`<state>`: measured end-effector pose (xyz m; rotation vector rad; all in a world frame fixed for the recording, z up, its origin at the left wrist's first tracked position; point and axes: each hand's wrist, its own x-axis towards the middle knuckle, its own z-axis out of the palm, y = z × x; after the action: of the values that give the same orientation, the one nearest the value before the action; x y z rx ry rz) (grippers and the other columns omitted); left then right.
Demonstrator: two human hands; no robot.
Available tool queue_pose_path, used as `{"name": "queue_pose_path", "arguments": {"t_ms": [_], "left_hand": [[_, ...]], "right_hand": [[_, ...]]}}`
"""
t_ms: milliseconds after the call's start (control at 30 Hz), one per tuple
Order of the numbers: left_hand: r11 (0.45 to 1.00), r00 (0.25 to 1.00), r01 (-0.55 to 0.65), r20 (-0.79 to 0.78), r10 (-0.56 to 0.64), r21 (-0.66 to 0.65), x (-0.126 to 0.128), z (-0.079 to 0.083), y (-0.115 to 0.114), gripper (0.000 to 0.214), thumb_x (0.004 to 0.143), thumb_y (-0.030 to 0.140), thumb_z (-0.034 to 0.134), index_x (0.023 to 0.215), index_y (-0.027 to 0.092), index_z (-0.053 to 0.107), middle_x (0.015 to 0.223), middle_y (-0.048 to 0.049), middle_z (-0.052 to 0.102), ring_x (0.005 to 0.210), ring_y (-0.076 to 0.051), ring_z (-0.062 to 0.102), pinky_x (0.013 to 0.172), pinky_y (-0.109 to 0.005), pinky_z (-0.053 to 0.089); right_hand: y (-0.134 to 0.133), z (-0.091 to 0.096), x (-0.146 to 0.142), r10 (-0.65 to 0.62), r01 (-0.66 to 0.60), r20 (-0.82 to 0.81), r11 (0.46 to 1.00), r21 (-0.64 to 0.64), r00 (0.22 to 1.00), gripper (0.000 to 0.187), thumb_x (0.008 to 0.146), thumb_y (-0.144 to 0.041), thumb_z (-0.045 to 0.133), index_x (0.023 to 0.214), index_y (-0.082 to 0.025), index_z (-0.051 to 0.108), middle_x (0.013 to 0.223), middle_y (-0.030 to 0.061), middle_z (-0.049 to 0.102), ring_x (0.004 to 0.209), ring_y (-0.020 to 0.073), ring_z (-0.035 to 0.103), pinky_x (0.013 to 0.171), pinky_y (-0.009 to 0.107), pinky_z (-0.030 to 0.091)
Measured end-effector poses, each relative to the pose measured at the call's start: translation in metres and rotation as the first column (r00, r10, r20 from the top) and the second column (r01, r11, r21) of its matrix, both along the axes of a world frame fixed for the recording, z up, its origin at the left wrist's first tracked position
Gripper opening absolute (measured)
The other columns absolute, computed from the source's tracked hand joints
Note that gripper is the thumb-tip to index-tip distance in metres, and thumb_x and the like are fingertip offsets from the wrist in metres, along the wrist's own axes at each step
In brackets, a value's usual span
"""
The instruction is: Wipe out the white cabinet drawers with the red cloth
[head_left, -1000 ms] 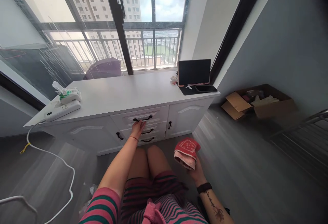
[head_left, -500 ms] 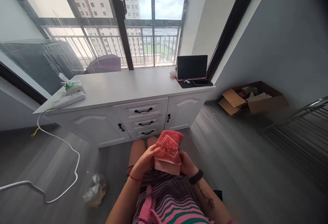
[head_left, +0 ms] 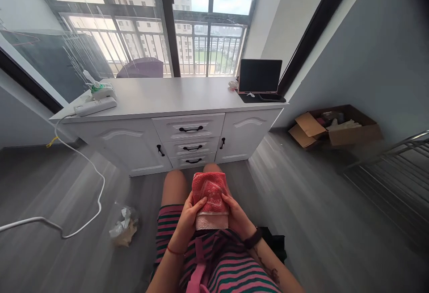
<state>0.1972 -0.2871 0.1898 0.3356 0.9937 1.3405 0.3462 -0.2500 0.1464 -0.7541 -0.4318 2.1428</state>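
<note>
Red and fuzzy, the folded towel (head_left: 210, 194) sits right on the person's lap, over the knees, with a paler pink edge showing at the bottom end. Left hand (head_left: 188, 217) is pressed against its left side, fingers curled round the edge and thumb on top. Right hand (head_left: 236, 215) does the same on the other side, so the towel is pinched between both palms, fingers fairly close together, not splayed. There's a thin red string on the left wrist and a dark band on the right one.

Straight ahead is a white cabinet (head_left: 174, 101) under the window, three drawers (head_left: 191, 141) in the middle with black handles, all closed, and a door on each side. On the right end of the top stands a dark tablet (head_left: 260, 76) propped upright. On the left end there's a white power strip (head_left: 95, 106) with a pack of wipes (head_left: 100, 89) just behind it, and a white cable (head_left: 83, 168) drops off that end and loops across the grey floor. A crumpled plastic bag (head_left: 124, 232) lies on the floor left of the legs. Off to the right, by the wall, an open cardboard box (head_left: 335, 127) with stuff in it that I can't make out.
</note>
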Motion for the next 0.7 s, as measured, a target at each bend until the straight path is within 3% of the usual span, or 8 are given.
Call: {"name": "queue_pose_path", "arguments": {"t_ms": [167,433,700], "left_hand": [[0.999,1.000,0.001,0.020,-0.002,0.053,0.005,-0.002,0.001,0.052,0.067,0.029,0.084,0.114,0.018,0.065,0.111,-0.0085,0.073,0.094,-0.022,0.069,0.083,-0.030,0.053],[0.996,0.997,-0.017,0.074,0.010,0.085,0.008,-0.016,0.003,0.075,0.068,0.029,0.084,0.134,0.025,0.049,0.115,-0.0086,0.070,0.099,-0.022,0.068,0.088,-0.034,0.051],[0.989,0.985,-0.138,-0.109,0.132,-0.044,0.015,-0.040,0.015,0.060,0.058,0.041,0.089,0.108,0.021,0.061,0.114,-0.0102,0.064,0.093,-0.021,0.066,0.078,-0.032,0.051]], "right_hand": [[-0.004,-0.002,0.007,-0.024,0.021,-0.041,0.996,-0.085,0.999,0.030,0.077,-0.032,0.075,0.102,-0.016,0.070,0.097,0.0079,0.078,0.100,0.0270,0.071,0.093,0.044,0.053],[0.003,0.003,0.009,0.038,-0.056,-0.146,0.991,-0.123,0.988,0.035,0.076,-0.043,0.073,0.099,-0.017,0.071,0.103,0.0084,0.077,0.112,0.0278,0.067,0.103,0.048,0.049],[0.017,-0.016,0.010,-0.031,-0.008,-0.205,0.982,-0.189,0.978,0.038,0.068,-0.044,0.082,0.097,-0.020,0.072,0.101,0.0048,0.078,0.112,0.0263,0.067,0.105,0.046,0.048]]}}
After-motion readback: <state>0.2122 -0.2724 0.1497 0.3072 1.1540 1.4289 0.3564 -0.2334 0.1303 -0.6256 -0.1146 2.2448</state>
